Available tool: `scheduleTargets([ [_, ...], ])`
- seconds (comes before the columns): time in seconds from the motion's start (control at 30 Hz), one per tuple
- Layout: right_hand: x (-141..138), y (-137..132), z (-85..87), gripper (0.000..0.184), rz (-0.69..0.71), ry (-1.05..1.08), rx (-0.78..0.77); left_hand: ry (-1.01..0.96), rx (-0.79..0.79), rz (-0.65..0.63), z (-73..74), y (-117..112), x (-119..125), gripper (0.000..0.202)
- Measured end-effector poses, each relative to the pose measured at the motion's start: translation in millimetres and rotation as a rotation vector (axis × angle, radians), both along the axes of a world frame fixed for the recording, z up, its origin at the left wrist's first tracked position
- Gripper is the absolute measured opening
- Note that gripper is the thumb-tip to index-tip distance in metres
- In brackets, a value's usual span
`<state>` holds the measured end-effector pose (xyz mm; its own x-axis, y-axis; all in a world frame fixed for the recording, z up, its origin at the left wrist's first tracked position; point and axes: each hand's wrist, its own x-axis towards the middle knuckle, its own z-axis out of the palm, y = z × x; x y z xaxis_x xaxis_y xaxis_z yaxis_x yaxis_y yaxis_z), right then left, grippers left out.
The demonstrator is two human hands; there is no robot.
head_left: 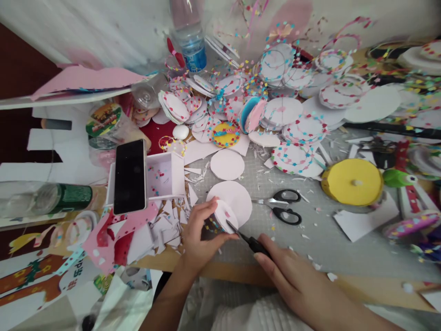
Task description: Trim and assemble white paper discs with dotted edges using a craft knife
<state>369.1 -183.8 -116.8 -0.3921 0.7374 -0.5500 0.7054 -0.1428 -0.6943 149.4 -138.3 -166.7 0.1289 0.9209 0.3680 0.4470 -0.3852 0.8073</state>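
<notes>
My left hand (201, 227) is closed on a small white paper disc (223, 215), thumb below and fingers above. Coloured bits show along the disc's lower left edge, and a small pink mark lies on its face. Beneath it is a larger white paper circle (239, 197), partly covered. My right hand (287, 271) grips a black-handled tool (257, 244) with a narrow pointed tip, which touches or nearly touches the disc's face; its exact kind is unclear. Another white circle (227, 165) lies just beyond. Scissors (287, 207) with black handles rest to the right, their blade tips hidden by the larger circle.
Star-trimmed paper discs (275, 64) crowd the back, beside a water bottle (195, 48). A phone (130, 177) lies on a white box (177, 172) at left, above paper scraps (165, 230). A yellow round piece (354, 181) sits at right on the grey cutting mat (310, 248).
</notes>
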Motion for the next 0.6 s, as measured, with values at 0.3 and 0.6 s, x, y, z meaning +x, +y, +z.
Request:
scheduleTargets([
  [0.3, -6.5, 8.7, 4.2, 0.055, 0.065, -0.104, -0.042, 0.015, 0.034, 0.026, 0.4, 0.3, 1.0, 0.072],
  [0.6, 1.4, 20.4, -3.6, 0.044, 0.138, -0.065, 0.039, 0.036, 0.009, 0.028, -0.6, 0.8, -0.5, 0.069],
])
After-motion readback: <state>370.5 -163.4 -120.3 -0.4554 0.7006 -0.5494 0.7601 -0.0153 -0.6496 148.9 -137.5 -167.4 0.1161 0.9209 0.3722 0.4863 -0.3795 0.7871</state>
